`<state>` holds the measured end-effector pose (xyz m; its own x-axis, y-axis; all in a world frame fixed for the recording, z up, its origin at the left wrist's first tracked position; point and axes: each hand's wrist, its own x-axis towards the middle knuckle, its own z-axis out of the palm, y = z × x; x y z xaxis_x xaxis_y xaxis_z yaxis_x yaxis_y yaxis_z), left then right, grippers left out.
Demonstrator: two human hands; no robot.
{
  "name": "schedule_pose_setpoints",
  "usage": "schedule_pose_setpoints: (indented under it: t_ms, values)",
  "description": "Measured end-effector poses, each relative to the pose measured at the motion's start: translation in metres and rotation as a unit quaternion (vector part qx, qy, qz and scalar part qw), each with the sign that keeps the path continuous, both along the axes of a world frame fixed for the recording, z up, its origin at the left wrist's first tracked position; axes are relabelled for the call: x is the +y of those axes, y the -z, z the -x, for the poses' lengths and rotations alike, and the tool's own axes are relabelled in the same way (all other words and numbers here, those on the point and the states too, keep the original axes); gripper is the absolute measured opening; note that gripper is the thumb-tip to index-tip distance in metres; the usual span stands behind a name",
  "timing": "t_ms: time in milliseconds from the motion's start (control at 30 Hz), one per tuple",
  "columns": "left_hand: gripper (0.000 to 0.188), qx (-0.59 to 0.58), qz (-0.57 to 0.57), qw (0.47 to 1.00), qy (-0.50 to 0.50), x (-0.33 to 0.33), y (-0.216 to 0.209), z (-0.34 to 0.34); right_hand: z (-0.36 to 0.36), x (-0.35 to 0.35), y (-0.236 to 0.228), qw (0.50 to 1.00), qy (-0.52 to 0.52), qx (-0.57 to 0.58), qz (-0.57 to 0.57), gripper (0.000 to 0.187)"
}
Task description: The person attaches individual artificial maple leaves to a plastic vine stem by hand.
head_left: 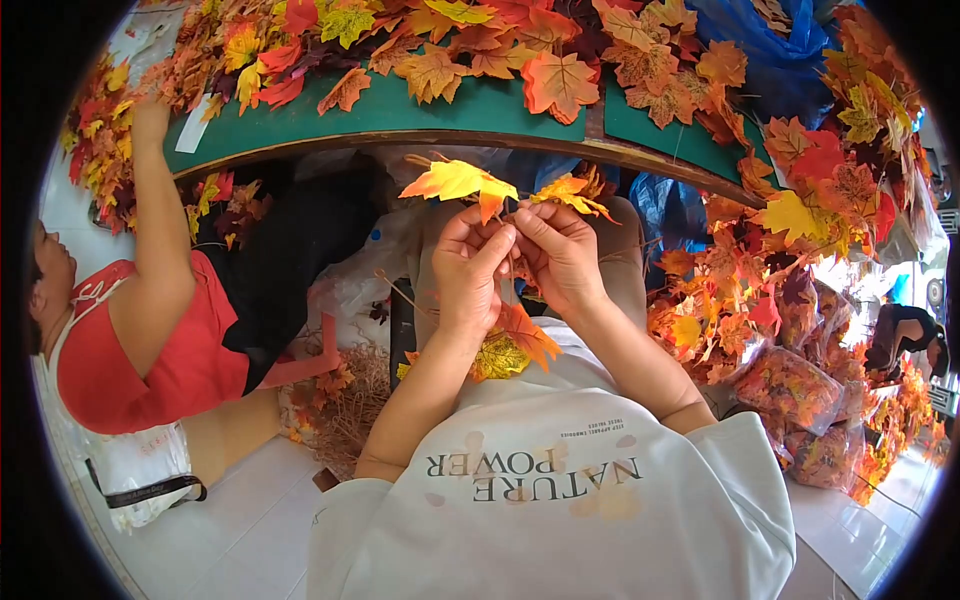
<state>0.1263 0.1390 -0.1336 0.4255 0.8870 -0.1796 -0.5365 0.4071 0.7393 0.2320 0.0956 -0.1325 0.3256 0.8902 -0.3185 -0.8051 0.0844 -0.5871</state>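
A green table (460,117) barred the way beyond the left hand (468,268) and right hand (562,258); heaped artificial maple leaves (705,305) crowded the right; open space separated the left forearm (425,385) from a red-clad co-worker (150,345).

Beyond your fingers (497,243) stands a desk (290,125) with a green top and a brown wooden edge (400,139). Below and left of them, you have a floor (250,540) of pale, shiny tiles. Bright white light (850,272) glares far to their right.

A craft workshop — artificial leaves (558,85) heaped along a worktable (400,116).
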Motion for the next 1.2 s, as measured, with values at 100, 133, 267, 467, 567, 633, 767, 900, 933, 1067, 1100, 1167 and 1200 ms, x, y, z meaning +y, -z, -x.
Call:
schedule_pose_setpoints:
  t_ms: [100, 133, 267, 467, 567, 633, 767, 900, 933, 1067, 1100, 1167, 1200]
  values:
    - [0.03, -0.007, -0.026, 1.0, -0.009, -0.001, 0.001, -0.002, 0.0, 0.001, -0.004, 1.0, 0.021, -0.019, 0.002, 0.012]
    - [0.03, -0.008, -0.026, 1.0, -0.01, -0.001, 0.001, -0.002, -0.001, 0.0, 0.001, 0.999, 0.018, -0.028, -0.009, 0.012]
    - [0.029, 0.018, -0.012, 1.0, 0.001, -0.001, 0.002, -0.003, 0.0, -0.002, 0.013, 0.999, 0.008, -0.029, -0.033, 0.012]
    - [0.029, 0.009, -0.012, 1.0, 0.007, 0.0, 0.014, 0.003, 0.003, -0.005, 0.015, 0.999, 0.009, -0.026, -0.018, 0.01]
    - [0.023, 0.025, -0.008, 1.0, -0.001, 0.002, 0.016, 0.005, 0.002, -0.007, 0.014, 0.999, -0.017, -0.044, -0.015, 0.012]
    - [0.021, 0.044, -0.016, 0.999, 0.016, 0.004, 0.019, 0.007, 0.003, -0.006, 0.015, 0.999, -0.035, -0.014, -0.011, 0.013]
    - [0.017, 0.051, -0.036, 0.998, 0.015, 0.005, 0.021, 0.005, 0.0, -0.008, 0.027, 0.994, -0.07, -0.079, 0.003, 0.011]
    - [0.014, 0.106, -0.088, 0.989, 0.046, 0.013, 0.019, 0.002, -0.003, -0.008, 0.03, 0.989, -0.05, -0.137, 0.015, 0.011]
    - [0.014, 0.125, -0.099, 0.984, 0.075, 0.016, 0.017, 0.0, -0.008, -0.011, 0.031, 0.981, -0.063, -0.18, 0.026, 0.014]
    - [0.014, 0.173, -0.157, 0.966, 0.108, 0.031, 0.019, 0.005, -0.01, -0.016, 0.021, 0.952, -0.034, -0.304, -0.008, 0.018]
    - [0.011, 0.19, -0.176, 0.964, 0.064, 0.036, 0.022, 0.004, -0.009, -0.012, 0.028, 0.958, -0.023, -0.265, -0.107, 0.018]
    - [0.01, 0.183, -0.163, 0.968, 0.064, 0.04, 0.025, 0.006, -0.011, -0.018, 0.038, 0.952, -0.051, -0.293, -0.073, 0.022]
    - [0.01, 0.185, -0.165, 0.967, 0.062, 0.041, 0.023, 0.007, -0.013, -0.019, 0.037, 0.952, -0.052, -0.292, -0.076, 0.022]
